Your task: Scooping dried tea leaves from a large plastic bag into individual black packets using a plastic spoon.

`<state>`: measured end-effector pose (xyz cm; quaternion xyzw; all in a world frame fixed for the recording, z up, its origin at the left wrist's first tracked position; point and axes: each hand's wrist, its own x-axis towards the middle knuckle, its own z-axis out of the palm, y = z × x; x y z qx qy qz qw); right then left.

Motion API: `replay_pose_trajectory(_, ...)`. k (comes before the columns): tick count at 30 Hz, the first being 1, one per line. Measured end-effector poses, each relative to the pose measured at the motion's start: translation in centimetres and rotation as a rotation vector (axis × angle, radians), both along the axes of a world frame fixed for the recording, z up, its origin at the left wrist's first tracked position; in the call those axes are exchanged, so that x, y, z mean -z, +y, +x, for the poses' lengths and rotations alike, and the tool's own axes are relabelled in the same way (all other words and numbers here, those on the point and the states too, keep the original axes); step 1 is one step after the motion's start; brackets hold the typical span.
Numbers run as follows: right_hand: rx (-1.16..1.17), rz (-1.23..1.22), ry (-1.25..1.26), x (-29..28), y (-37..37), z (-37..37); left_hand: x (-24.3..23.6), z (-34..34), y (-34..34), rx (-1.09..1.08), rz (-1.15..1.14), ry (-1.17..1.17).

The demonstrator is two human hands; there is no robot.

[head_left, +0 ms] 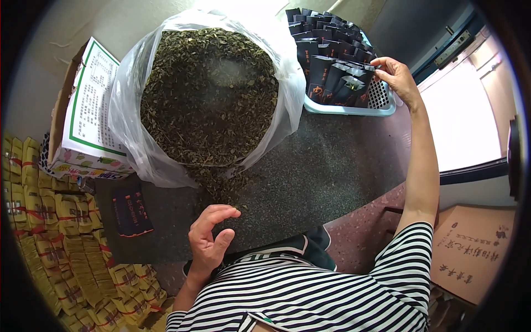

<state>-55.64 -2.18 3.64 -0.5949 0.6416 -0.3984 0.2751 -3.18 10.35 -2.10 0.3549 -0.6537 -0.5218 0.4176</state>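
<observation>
A large clear plastic bag (291, 110) of dried tea leaves (207, 97) stands at the upper middle, with loose leaves spilling from its front. At the upper right, a pale blue basket (343, 110) holds several upright black sachets (326, 66) with orange print. My right hand (394, 80) reaches to the basket's right side, its fingers pinched on the top of a black sachet there. My left hand (213, 238) hovers near the front of the dark counter, fingers curved and apart, holding nothing. A flat black packet (130, 210) lies to its upper left.
The dark stone counter (293, 177) carries these things. An open carton (94, 99) stands left of the bag. Many yellow bundled packets (61, 243) cover the lower left. A brown cardboard box (462, 249) is at the lower right, below a bright window (453, 116).
</observation>
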Motion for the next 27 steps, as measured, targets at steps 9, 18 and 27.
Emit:
replay_pose_trajectory(9, 0.477, -0.275, 0.017, -1.6, 5.3, 1.0, -0.5, 3.1, 0.2, -0.182, -0.174, -0.15)
replay_pose_trajectory(18, 0.21, -0.298, -0.487, 3.8, 14.1, 7.4, 1.0, 11.1, 0.4, -0.832, -0.283, -0.6)
replay_pose_trajectory(27, 0.1, -0.299, -0.521, 5.8, 11.2, 18.1, 1.5, 14.2, -1.7, -1.001, -0.339, -1.267)
